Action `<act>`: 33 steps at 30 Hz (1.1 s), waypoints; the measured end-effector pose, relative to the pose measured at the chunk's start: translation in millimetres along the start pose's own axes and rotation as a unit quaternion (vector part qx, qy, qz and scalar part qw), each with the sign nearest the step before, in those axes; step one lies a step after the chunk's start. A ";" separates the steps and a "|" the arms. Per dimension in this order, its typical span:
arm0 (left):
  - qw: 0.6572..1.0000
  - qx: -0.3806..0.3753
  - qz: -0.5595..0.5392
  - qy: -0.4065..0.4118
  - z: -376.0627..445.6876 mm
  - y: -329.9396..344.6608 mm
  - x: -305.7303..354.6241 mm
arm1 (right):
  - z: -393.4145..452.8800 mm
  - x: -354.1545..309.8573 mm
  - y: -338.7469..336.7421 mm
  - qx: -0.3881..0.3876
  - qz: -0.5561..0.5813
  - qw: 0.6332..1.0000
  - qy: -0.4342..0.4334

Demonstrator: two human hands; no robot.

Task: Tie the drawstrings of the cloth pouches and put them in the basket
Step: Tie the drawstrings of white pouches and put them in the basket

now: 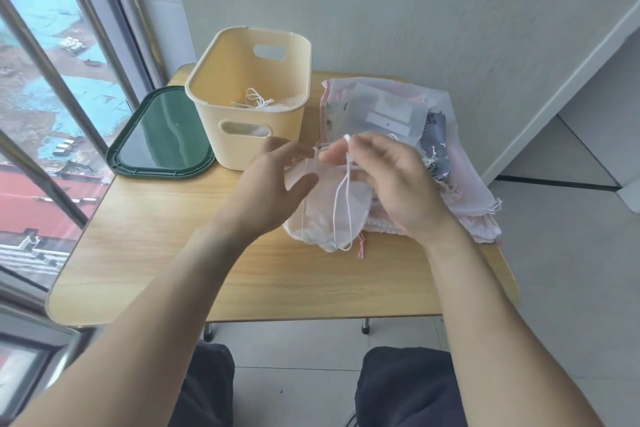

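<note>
Seen from above, looking down over a small wooden table (173,253) beside a window.

Near table centre, slightly toward 3 o'clock: a white mesh pouch (325,215), held up just off the wood between both hands. Left hand (273,184) at the pouch's 9 o'clock side, fingers curled at the gathered neck, apparently pinching it; exact contact partly hidden. Right hand (388,180) at 3 o'clock, thumb and fingers pinched on the white cord (341,204), one end poking up above the fingertips, a long loop dangling down over the pouch toward 6 o'clock. Knot not yet visible; tying judged to be under way.

At 11 o'clock: cream basket (221,97), open, with at least one tied pouch and its cord inside. Left of it, at 9 to 10 o'clock: dark green lid (138,163), lying flat. At 2 to 3 o'clock: a pile (464,163) of more pouches, pale pink, white and grey, cords trailing off the edge.

Handling, as a judgement: very light, soft, limp, likely to sag and slip. Cord thin, easy to lose. Best gripped at the cinched neck, with the cord ends pinched close to the fabric.
</note>
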State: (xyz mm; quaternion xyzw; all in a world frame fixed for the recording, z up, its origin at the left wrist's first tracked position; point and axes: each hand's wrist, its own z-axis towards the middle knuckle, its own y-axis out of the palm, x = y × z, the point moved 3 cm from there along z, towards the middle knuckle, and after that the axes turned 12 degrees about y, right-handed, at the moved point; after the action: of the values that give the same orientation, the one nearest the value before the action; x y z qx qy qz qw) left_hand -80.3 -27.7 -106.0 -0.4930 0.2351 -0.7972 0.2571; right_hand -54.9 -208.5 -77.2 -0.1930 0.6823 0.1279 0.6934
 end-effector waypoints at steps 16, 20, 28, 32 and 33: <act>0.935 -0.255 0.075 -0.236 -36.2 4.8 8.6 | 24.0 12.2 -7.4 0.077 -0.353 0.929 0.079; 0.944 -0.204 -0.025 -0.257 -36.0 1.6 11.9 | 9.6 0.4 -9.3 0.149 -0.344 0.927 -0.003; 0.957 -0.209 0.065 -0.189 -37.2 -2.3 19.1 | -39.3 18.8 7.7 0.059 -0.496 0.858 0.122; 0.987 -0.050 0.140 -0.057 -32.4 -5.1 25.4 | -36.2 22.2 7.9 0.061 -0.493 0.860 0.117; 0.991 -0.018 0.130 -0.016 -31.1 -4.2 26.6 | -36.0 22.6 7.5 0.054 -0.480 0.868 0.118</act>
State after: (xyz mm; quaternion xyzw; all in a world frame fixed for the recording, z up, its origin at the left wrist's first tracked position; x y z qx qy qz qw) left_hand -119.4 -37.8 -98.3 -0.4756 0.3075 -0.7445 0.3535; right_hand -89.7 -219.7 -100.1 -0.4728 0.5880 -0.2815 0.5929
